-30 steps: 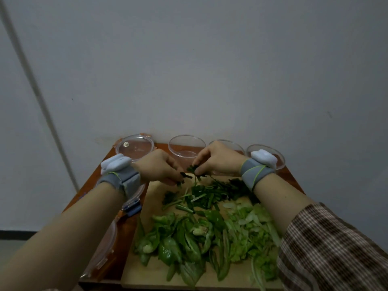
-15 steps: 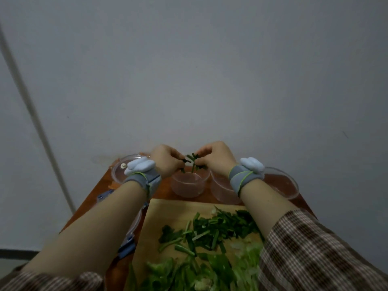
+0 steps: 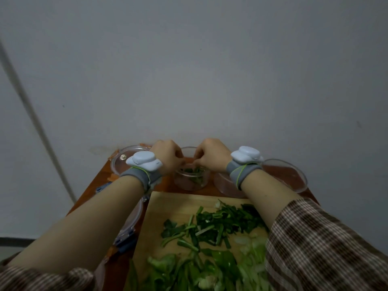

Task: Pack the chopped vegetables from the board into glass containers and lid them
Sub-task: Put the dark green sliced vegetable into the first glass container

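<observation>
We find no text, label, brand, number or sign that can be read anywhere in this view.
</observation>
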